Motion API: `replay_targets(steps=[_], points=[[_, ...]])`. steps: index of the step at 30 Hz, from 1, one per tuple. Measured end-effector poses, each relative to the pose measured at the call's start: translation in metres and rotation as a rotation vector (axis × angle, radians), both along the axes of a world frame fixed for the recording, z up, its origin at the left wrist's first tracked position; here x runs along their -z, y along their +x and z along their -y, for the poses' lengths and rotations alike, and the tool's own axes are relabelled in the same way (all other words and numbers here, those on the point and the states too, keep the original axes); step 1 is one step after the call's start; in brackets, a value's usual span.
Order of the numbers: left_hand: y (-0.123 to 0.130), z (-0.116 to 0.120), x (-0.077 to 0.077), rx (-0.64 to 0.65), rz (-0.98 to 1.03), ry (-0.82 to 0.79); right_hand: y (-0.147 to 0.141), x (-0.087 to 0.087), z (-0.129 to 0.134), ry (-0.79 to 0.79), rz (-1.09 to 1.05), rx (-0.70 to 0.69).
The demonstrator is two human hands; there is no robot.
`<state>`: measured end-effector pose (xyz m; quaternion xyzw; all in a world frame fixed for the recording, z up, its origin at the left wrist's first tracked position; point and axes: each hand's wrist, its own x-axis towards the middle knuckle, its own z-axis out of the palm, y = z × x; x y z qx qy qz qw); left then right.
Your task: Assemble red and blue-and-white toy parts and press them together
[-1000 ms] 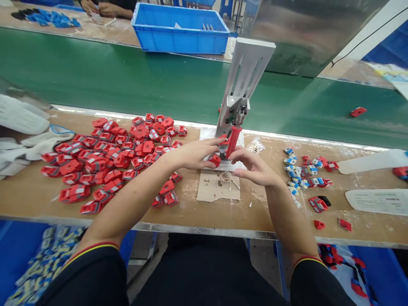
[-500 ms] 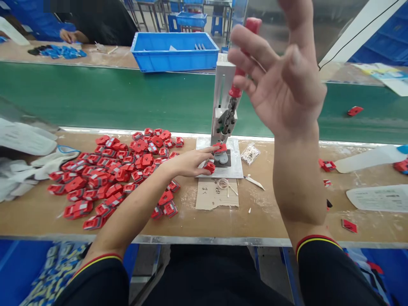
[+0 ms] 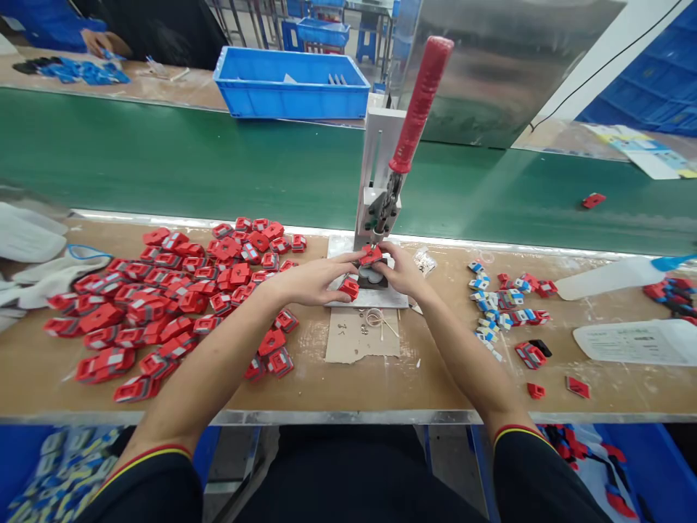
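Note:
A small red plastic part (image 3: pixel 370 255) sits under the head of a hand lever press (image 3: pixel 385 203), on its round grey seat. My left hand (image 3: pixel 316 282) grips this part from the left with its fingertips. Tucked against the same hand's lower fingers is a second red part (image 3: pixel 349 288). From the other side, my right hand (image 3: pixel 407 272) pinches the part at the press; its fingertips are partly hidden. The press's red handle (image 3: pixel 423 102) stands raised and tilted to the right, with no hand on it.
Many red parts (image 3: pixel 163 305) are heaped on the left. Small blue-and-white pieces (image 3: pixel 490 312) and white bottles (image 3: pixel 632 341) lie right. Torn cardboard (image 3: pixel 348 345) holds tiny metal bits and cotton swabs. Beyond the green belt (image 3: pixel 163 160) are a blue crate (image 3: pixel 299 102) and another person's hand (image 3: pixel 103 43).
My right hand has left the raised lever handle and come down to the red part under the press. My left hand stays at the press. The view has shifted slightly.

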<state>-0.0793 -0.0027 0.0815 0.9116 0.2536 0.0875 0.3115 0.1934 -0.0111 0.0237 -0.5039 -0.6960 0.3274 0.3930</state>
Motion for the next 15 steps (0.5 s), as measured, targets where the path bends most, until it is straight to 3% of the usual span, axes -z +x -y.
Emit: replay_targets(steps=[4, 10, 15], points=[[-0.012, 0.009, 0.007, -0.160, 0.249, -0.081, 0.023, -0.006, 0.021, -0.083, -0.154, 0.028], [-0.010, 0.015, 0.022, -0.616, 0.695, -0.488, 0.050, -0.017, 0.073, -0.438, -0.943, 0.077], [0.014, 0.018, 0.018, -0.716, 0.875, -0.791, 0.052, -0.031, 0.094, -0.488, -1.260, 0.063]])
